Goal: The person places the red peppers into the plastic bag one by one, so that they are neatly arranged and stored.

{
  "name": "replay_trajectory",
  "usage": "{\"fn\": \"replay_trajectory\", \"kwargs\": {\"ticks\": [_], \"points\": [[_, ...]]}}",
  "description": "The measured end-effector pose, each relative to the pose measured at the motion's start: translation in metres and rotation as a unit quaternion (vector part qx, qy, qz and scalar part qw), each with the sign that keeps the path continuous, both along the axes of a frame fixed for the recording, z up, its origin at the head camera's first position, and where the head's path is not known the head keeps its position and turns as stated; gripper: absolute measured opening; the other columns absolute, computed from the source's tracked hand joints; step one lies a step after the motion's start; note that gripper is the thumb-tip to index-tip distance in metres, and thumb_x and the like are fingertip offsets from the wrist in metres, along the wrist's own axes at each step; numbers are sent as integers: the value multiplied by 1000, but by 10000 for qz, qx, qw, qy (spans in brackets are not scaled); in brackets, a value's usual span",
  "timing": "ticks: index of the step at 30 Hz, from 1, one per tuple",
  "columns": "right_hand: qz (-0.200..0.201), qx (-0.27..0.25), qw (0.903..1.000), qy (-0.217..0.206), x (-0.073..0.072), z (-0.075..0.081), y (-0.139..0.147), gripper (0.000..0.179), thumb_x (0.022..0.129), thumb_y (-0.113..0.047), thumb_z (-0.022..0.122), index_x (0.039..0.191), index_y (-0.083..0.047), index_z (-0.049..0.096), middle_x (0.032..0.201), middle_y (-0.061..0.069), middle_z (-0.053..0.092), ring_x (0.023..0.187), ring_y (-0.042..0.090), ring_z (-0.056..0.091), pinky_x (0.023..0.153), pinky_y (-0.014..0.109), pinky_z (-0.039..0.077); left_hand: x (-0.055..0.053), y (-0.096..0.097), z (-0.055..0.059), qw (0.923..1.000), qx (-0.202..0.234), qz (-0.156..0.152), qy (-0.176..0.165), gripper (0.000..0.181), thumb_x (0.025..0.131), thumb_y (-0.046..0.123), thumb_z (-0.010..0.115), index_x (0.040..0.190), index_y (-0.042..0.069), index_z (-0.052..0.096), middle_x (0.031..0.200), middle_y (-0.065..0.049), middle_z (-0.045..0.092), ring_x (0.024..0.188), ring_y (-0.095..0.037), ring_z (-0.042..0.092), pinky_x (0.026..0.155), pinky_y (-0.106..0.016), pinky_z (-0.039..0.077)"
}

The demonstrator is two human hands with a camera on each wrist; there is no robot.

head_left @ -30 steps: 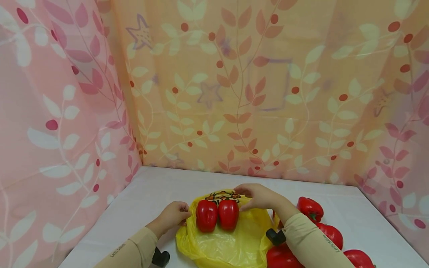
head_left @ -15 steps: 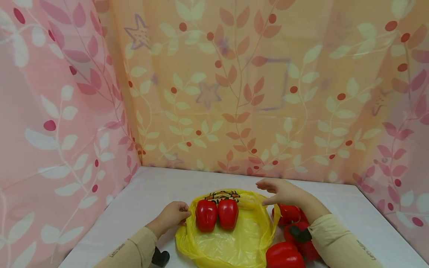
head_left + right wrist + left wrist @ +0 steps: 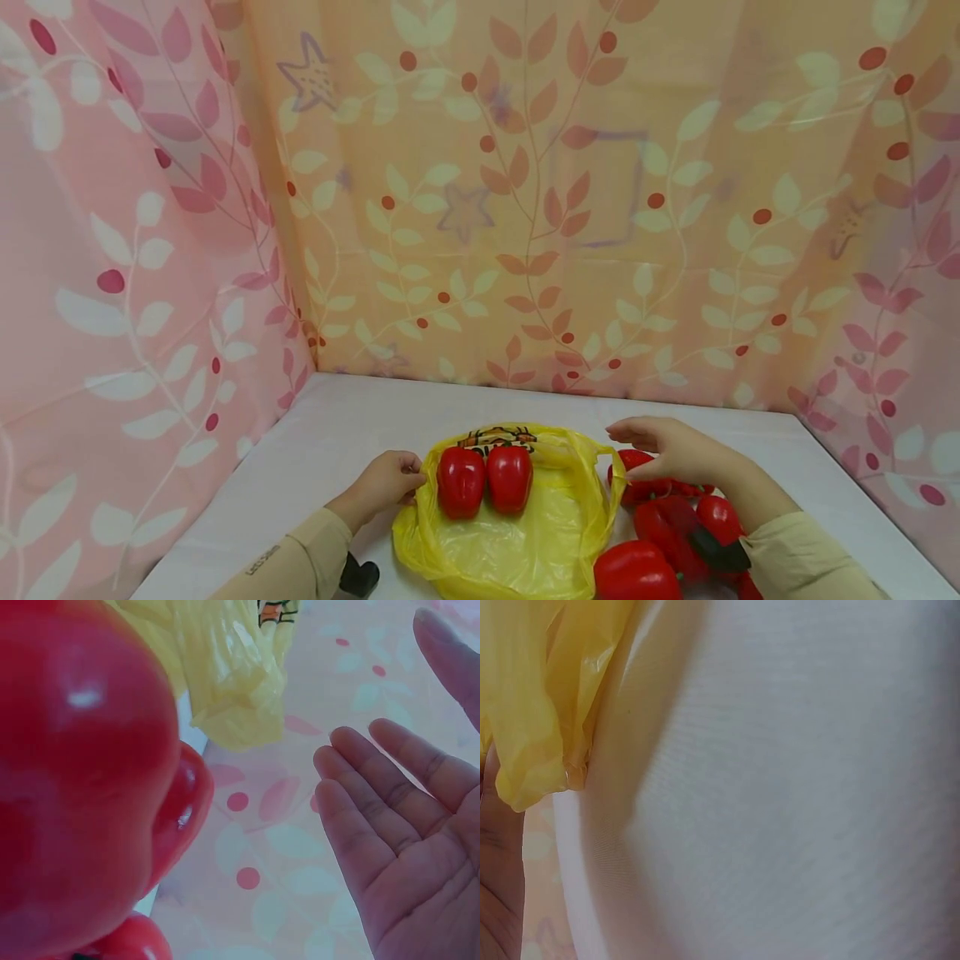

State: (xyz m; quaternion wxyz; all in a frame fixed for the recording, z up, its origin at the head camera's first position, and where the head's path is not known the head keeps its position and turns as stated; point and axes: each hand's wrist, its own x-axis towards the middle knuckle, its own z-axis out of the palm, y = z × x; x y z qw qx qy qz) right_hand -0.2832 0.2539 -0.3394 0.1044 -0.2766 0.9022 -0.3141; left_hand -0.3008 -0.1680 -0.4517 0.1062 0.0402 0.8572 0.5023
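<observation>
A yellow plastic bag (image 3: pixel 540 533) lies with its mouth spread wide on the white table. Two red bell peppers, the left one (image 3: pixel 461 483) and the right one (image 3: pixel 510 479), sit side by side in its far left part. My left hand (image 3: pixel 384 483) pinches the bag's left rim; the left wrist view shows only part of that hand (image 3: pixel 501 877) beside the yellow plastic. My right hand (image 3: pixel 678 454) is over the far end of a group of red peppers, just right of the bag, fingers extended and palm bare in the right wrist view.
Several red bell peppers lie along the bag's right side, the nearest pepper (image 3: pixel 637 571) against it. A pepper (image 3: pixel 75 772) fills the left of the right wrist view. Patterned curtains (image 3: pixel 480 208) enclose the white table (image 3: pixel 360 408) at the back and sides.
My right hand has left the pepper in the bag and moved right, past the bag's rim, to above the pepper group. My left hand stays at the left rim.
</observation>
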Motion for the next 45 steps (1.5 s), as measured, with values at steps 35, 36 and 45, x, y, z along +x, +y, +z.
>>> {"fn": "replay_trajectory", "kwargs": {"ticks": [35,36,45], "points": [[305,723,9886,-1283,65,-33,3,51,63,-32,82,109,-28,60,100,-13,57,92,12,50,76,42,51,2,-2,-3,10000,-3,50,-14,9,85,14,64,84,6,60,75,-5,54,62,-15,54,60,-27,53],[283,760,9889,-1245,66,-33,2,51,62,-33,82,108,-29,60,99,-13,57,92,12,50,75,41,51,2,-2,-3,10000,2,47,-5,9,85,14,63,84,6,60,74,-5,54,62,-15,54,60,-27,53],[211,1022,9888,-1069,70,-33,1,54,59,-35,84,106,-33,58,98,-16,55,90,11,50,73,39,52,1,-2,-3,10000,26,26,-9,9,85,14,63,84,6,60,74,-5,54,61,-15,53,60,-27,52]]}}
